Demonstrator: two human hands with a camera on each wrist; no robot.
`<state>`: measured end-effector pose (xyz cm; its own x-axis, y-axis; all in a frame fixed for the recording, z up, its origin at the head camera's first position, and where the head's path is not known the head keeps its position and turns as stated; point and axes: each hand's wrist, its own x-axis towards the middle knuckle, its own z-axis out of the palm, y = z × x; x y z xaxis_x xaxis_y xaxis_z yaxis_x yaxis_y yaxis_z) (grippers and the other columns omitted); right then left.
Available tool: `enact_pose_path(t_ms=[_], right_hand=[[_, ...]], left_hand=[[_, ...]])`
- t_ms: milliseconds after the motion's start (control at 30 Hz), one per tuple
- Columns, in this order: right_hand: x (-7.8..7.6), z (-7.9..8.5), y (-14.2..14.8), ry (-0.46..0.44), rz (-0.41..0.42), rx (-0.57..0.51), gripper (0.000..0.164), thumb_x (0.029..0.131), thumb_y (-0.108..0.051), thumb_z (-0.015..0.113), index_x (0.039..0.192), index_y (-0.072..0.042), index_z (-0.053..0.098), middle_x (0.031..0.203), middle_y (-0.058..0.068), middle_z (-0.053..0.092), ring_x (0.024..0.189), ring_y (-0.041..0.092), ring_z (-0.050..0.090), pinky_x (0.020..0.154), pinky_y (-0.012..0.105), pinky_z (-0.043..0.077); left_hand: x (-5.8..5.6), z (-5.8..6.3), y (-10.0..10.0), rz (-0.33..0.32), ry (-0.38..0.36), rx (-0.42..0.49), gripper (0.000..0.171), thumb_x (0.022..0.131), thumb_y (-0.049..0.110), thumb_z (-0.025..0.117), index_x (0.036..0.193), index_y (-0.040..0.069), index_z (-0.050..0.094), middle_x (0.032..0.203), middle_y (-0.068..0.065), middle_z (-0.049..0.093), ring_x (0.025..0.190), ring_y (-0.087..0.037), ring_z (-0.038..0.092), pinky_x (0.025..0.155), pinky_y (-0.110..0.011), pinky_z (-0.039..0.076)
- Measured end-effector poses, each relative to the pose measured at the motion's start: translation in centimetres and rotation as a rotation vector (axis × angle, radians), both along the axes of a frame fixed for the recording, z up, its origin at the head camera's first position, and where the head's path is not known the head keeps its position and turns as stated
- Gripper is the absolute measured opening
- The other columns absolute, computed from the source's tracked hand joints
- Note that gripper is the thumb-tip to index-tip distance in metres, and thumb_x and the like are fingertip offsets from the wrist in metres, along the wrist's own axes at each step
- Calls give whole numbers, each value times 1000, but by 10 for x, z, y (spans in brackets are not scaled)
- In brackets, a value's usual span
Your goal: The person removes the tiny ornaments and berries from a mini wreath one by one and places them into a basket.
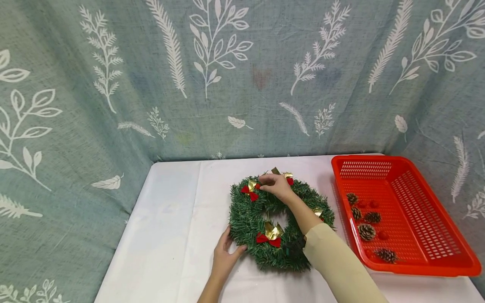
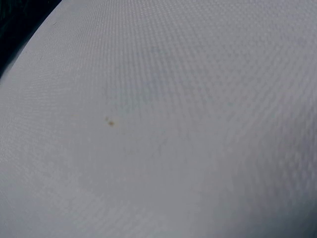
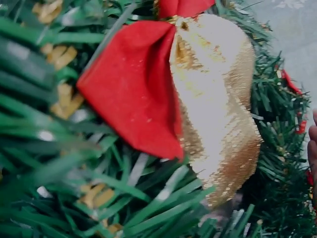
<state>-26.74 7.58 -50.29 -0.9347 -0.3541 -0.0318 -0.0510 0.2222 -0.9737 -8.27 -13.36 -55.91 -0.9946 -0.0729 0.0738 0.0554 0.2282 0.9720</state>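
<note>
A green tinsel wreath [image 1: 246, 214] lies on the white-covered table, with several red and gold bows around it. My left hand [image 1: 224, 252] holds its near-left outer edge, thumb and fingers spread on either side of the rim. Over the far part of the ring, my right hand [image 1: 276, 186] pinches what looks like a small red ball [image 1: 258, 186], largely hidden at the fingertips. Right beside it sits the far-left bow [image 1: 250, 190]. A red and gold bow [image 3: 213, 104] fills the right wrist view, with fingers [image 3: 312, 146] at its right edge. White cloth [image 2: 163, 129] dominates the left wrist view.
To the right stands a red plastic basket [image 1: 413, 202] with several pine cones [image 1: 366, 232] and small red balls [image 1: 383, 235] along its left side. A grey-green leaf-print curtain [image 1: 242, 84] hangs behind the table [image 1: 163, 235] and at both sides.
</note>
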Motion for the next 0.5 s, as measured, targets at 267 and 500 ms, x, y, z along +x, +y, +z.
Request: enact_pose_path(t_ms=[267, 500], right_hand=[[-3, -12, -8, -2, 46, 135, 30, 89, 2, 61, 119, 2, 62, 116, 19, 63, 106, 30, 60, 86, 35, 58], [-5, -10, -14, -18, 72, 215, 34, 91, 1, 58, 124, -1, 59, 123, 17, 58, 109, 30, 56, 88, 38, 55]], left_hand=[[1, 0, -1, -1, -12, 0, 81, 77, 11, 78, 141, -7, 34, 145, -25, 37, 129, -36, 44, 110, -34, 35], [0, 2, -2, -14, -8, 22, 80, 77, 9, 77, 142, -8, 32, 145, -26, 36, 130, -37, 42, 111, -36, 35]])
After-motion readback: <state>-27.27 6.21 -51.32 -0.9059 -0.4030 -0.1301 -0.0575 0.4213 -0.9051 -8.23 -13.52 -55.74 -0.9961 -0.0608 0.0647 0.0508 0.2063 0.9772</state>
